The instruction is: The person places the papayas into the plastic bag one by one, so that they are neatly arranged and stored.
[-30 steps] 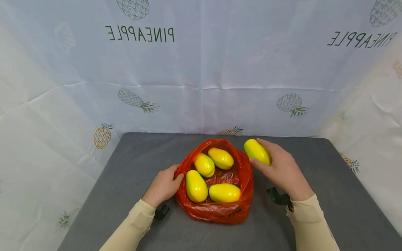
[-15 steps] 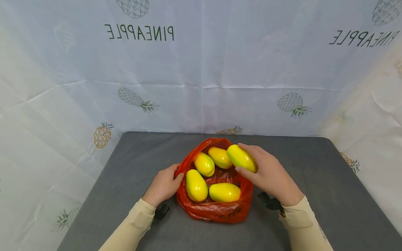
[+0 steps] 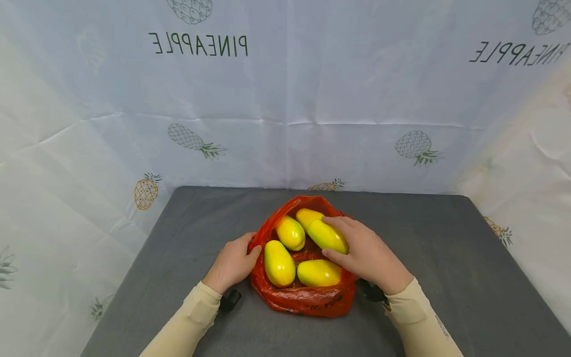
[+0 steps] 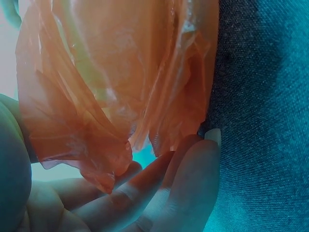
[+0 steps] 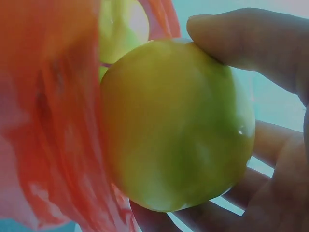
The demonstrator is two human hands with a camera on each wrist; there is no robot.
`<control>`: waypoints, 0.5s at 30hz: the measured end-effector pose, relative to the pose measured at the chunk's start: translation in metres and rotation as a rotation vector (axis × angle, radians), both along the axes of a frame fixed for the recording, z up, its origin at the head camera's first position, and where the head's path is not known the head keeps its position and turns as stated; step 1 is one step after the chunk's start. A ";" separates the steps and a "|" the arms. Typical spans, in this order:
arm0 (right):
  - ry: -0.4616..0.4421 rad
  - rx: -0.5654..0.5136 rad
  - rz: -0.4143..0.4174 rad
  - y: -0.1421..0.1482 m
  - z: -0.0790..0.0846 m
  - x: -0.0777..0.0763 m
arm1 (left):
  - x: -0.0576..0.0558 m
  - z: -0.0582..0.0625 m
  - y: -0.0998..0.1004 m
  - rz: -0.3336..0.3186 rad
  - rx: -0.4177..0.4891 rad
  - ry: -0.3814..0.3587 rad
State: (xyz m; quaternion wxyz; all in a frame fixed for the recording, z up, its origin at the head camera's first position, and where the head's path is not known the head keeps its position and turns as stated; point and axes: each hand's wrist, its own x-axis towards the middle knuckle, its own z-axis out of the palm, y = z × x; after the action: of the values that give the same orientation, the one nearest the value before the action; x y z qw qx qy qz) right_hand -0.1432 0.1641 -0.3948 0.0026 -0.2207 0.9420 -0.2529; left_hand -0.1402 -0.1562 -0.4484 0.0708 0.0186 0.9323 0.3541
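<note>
A red plastic bag (image 3: 308, 300) stands with its mouth open on the grey table, several yellow mangoes (image 3: 279, 264) lying inside it. My left hand (image 3: 233, 263) pinches the bag's left rim, thumb on top; in the left wrist view its fingers (image 4: 186, 188) curl under the thin plastic (image 4: 111, 58). Over the bag's right side, my right hand (image 3: 368, 253) grips one more mango (image 3: 327, 236) between thumb and fingers. In the right wrist view this mango (image 5: 176, 125), tinged green, is right at the bag's edge, which hides part of the mangoes behind.
The grey table (image 3: 214, 213) reaches out on both sides of the bag. A white curtain (image 3: 285, 89) printed with pineapples hangs along its back edge and at both sides. Dark straps sit at both wrists.
My right hand has carried its mango leftward and down, from beside the bag to inside its mouth, overlapping the back mango. The left hand has kept its hold on the rim.
</note>
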 end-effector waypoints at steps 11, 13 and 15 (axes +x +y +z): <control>-0.053 0.071 0.001 -0.008 -0.010 -0.002 | 0.000 0.002 -0.001 -0.001 0.001 0.001; -0.060 0.076 0.000 -0.008 -0.011 -0.003 | 0.000 0.002 0.000 -0.001 0.000 0.005; -0.064 0.080 0.001 -0.008 -0.012 -0.003 | 0.000 0.003 0.000 0.000 -0.001 0.004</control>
State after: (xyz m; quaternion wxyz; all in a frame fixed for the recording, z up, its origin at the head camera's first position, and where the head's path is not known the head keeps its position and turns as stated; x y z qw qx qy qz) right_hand -0.1467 0.1558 -0.4066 0.0420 -0.2127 0.9507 -0.2218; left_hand -0.1401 -0.1565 -0.4457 0.0689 0.0195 0.9327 0.3536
